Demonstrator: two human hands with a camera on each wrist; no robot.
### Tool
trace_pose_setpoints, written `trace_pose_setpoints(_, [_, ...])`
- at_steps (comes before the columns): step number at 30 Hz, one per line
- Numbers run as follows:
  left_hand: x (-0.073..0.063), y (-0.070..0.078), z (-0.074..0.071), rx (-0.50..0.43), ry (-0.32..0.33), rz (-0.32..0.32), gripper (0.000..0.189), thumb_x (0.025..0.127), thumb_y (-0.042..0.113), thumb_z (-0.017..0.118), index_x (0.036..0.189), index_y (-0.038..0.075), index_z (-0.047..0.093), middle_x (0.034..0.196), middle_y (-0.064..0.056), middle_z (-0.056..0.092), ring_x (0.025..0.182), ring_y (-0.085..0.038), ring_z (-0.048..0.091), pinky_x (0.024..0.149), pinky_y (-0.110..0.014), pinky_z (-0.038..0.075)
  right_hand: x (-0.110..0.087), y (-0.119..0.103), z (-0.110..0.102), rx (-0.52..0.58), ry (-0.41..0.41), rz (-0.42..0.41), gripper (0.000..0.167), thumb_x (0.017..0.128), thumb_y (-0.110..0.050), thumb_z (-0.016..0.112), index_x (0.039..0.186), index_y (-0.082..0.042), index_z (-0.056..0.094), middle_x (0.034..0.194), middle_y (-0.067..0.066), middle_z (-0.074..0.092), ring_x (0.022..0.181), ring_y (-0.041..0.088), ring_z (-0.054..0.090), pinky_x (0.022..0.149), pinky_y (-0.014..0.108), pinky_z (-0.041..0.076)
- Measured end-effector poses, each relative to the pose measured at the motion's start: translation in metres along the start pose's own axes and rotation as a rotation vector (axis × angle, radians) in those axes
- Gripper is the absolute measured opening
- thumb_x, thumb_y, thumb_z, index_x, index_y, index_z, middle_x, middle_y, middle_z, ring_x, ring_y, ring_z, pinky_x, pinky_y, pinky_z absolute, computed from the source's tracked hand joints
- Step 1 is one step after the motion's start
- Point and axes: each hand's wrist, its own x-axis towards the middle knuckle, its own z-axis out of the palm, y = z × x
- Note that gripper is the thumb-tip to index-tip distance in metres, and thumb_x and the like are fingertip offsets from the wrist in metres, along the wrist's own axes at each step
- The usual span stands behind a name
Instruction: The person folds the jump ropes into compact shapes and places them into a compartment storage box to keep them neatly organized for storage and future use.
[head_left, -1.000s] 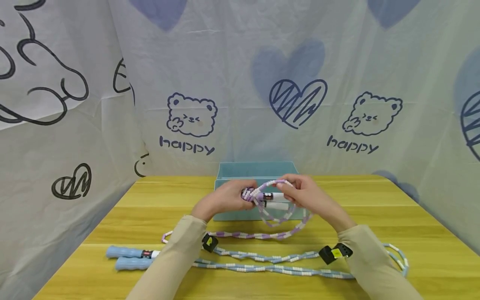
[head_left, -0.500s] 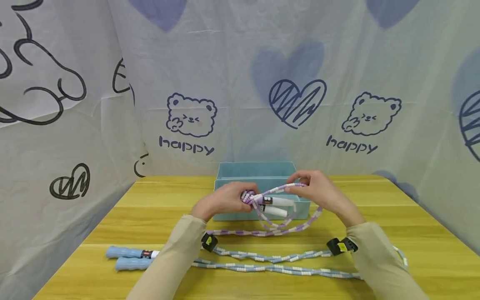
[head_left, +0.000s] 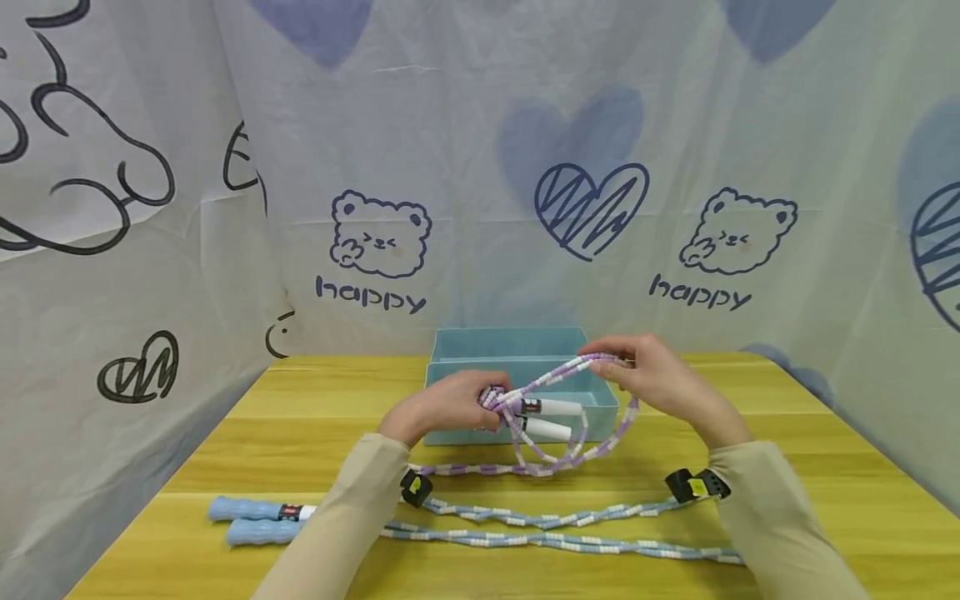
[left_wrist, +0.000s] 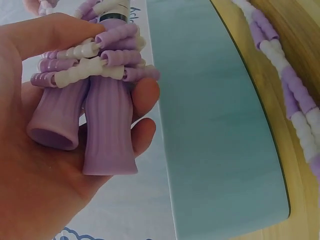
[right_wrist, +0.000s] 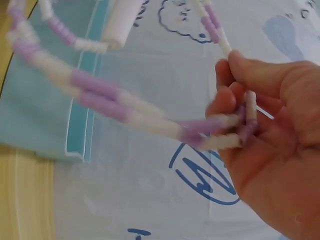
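Observation:
In the head view, my left hand grips a purple-and-white beaded jump rope in front of a light blue box. In the left wrist view its two purple handles lie side by side in the palm, with beaded cord wound across them. The handles' white ends point right. My right hand, to the right, pinches a doubled stretch of the cord between thumb and fingers. Close up in the right wrist view, the cord also passes through the curled fingers. A loop sags between the hands.
A blue-and-white beaded jump rope lies across the table nearer me, its blue handles at left. My forearms cover parts of it. A printed cloth hangs behind the box.
My right hand has moved right and slightly up, drawing the purple-and-white cord out into a longer stretch. My left hand keeps its grip almost in place.

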Motion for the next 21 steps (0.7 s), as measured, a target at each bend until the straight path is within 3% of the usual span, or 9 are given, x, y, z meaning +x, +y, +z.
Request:
trace_pose_setpoints(3, [-0.001, 0.000, 0.001, -0.036, -0.026, -0.024, 0.041, 0.082, 0.013, 0.070, 0.117, 0.032, 0.060, 0.095, 0.005, 0.063, 0.075, -0.016, 0.056, 0.064, -0.032, 0.049, 0.001, -0.001, 0.002, -0.053, 0.047, 0.032, 0.027, 0.097, -0.023, 0.064, 0.121, -0.010, 0.068, 0.119, 0.008, 0.066, 0.105, 0.027, 0.061, 0.088, 0.047, 0.051])
trace_pose_setpoints(6, [-0.003, 0.000, 0.001, -0.074, -0.059, -0.056, 0.055, 0.084, 0.014, 0.070, 0.129, 0.040, 0.054, 0.096, 0.003, 0.062, 0.073, -0.018, 0.058, 0.064, -0.033, 0.051, 0.001, -0.001, 0.004, -0.109, 0.122, 0.097, 0.030, 0.093, -0.036, 0.068, 0.113, -0.013, 0.071, 0.105, 0.005, 0.069, 0.090, 0.024, 0.062, 0.075, 0.041, 0.052])
trace_pose_setpoints(10, [-0.005, 0.002, 0.001, -0.124, -0.101, -0.067, 0.064, 0.084, 0.016, 0.071, 0.133, 0.048, 0.048, 0.098, 0.000, 0.062, 0.076, -0.021, 0.060, 0.068, -0.037, 0.053, 0.000, 0.001, 0.005, -0.193, 0.219, 0.141, 0.037, 0.087, -0.050, 0.070, 0.093, -0.013, 0.072, 0.081, 0.003, 0.065, 0.069, 0.020, 0.052, 0.059, 0.034, 0.042])
trace_pose_setpoints(14, [-0.006, 0.005, 0.000, -0.154, -0.113, -0.052, 0.067, 0.083, 0.018, 0.072, 0.134, 0.051, 0.046, 0.099, -0.001, 0.063, 0.077, -0.022, 0.060, 0.070, -0.038, 0.054, 0.000, 0.004, 0.007, -0.282, 0.265, 0.142, 0.044, 0.086, -0.055, 0.069, 0.076, -0.013, 0.062, 0.063, 0.001, 0.049, 0.056, 0.018, 0.041, 0.051, 0.031, 0.032])
trace_pose_setpoints(18, [-0.008, 0.009, -0.003, -0.152, -0.113, -0.036, 0.068, 0.081, 0.019, 0.073, 0.133, 0.053, 0.046, 0.103, 0.001, 0.062, 0.081, -0.021, 0.060, 0.073, -0.038, 0.053, 0.002, 0.010, 0.009, -0.303, 0.261, 0.111, 0.037, 0.091, -0.047, 0.068, 0.079, -0.012, 0.062, 0.064, 0.001, 0.048, 0.058, 0.018, 0.043, 0.052, 0.032, 0.034])
trace_pose_setpoints(21, [-0.009, 0.011, -0.003, -0.177, -0.126, -0.023, 0.073, 0.081, 0.016, 0.074, 0.136, 0.054, 0.043, 0.104, 0.000, 0.061, 0.083, -0.021, 0.059, 0.076, -0.041, 0.052, 0.003, 0.016, 0.010, -0.278, 0.235, 0.064, 0.022, 0.098, -0.031, 0.063, 0.096, -0.010, 0.070, 0.080, 0.004, 0.063, 0.070, 0.021, 0.052, 0.063, 0.037, 0.045])
